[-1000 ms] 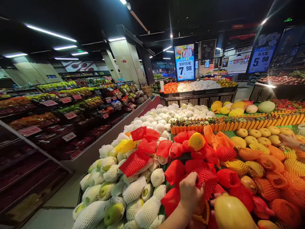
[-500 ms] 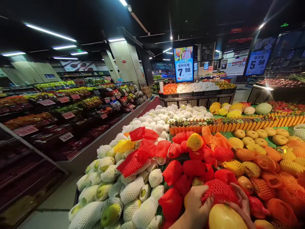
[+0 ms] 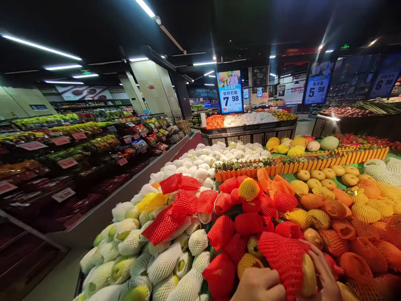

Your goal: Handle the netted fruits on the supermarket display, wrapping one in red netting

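Note:
At the bottom edge of the head view my left hand (image 3: 258, 286) is closed on the lower end of a red foam net (image 3: 282, 259). The net is pulled over a yellow mango (image 3: 308, 274). My right hand (image 3: 326, 271) cups the mango from the right, fingers curved round it. Red-netted fruit (image 3: 221, 232) lies piled just in front of my hands. White-netted green fruit (image 3: 163, 261) is heaped to the left, and orange-netted fruit (image 3: 347, 240) to the right.
An orange divider (image 3: 247, 170) crosses the display behind the piles, with bare yellow pears (image 3: 326, 173) and melons (image 3: 328, 143) beyond. A price screen (image 3: 230, 92) stands over a farther fruit stand. Shelves of packaged goods (image 3: 62, 154) line an aisle (image 3: 59, 280) at left.
The red net has been drawn over the yellow mango, which was bare a second ago. Both hands have dropped toward the bottom edge as the view shifted left and up.

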A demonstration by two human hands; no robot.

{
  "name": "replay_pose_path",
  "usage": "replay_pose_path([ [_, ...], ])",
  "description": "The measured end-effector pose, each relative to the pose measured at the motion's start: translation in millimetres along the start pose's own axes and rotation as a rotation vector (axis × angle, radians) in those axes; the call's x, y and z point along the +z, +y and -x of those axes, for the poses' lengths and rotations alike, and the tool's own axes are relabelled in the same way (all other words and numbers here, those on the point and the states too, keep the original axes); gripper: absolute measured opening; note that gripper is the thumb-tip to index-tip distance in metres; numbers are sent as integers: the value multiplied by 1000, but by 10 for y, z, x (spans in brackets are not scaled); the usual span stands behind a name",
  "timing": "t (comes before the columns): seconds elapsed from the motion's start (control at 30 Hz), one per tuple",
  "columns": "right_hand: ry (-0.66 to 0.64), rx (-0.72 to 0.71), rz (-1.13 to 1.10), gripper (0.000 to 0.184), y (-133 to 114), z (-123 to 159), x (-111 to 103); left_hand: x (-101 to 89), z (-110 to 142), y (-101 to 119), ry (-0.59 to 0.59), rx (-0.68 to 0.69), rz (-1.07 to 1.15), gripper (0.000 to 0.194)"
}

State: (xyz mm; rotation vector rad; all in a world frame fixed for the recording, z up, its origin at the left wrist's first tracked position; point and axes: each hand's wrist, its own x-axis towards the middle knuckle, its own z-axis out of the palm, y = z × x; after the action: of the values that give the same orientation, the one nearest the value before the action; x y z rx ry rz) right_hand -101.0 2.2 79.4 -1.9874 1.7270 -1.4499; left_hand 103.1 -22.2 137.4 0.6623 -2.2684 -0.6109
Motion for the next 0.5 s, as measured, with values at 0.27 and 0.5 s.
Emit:
replay_pose_path([
  [0.27,221,-187,160,64,-250,-64,152,578,-72,-157,315,-467,1282,94],
  [0.5,68,-189,20,66,-194,-62,172,777,-73,-305,606,-554,1449,101],
])
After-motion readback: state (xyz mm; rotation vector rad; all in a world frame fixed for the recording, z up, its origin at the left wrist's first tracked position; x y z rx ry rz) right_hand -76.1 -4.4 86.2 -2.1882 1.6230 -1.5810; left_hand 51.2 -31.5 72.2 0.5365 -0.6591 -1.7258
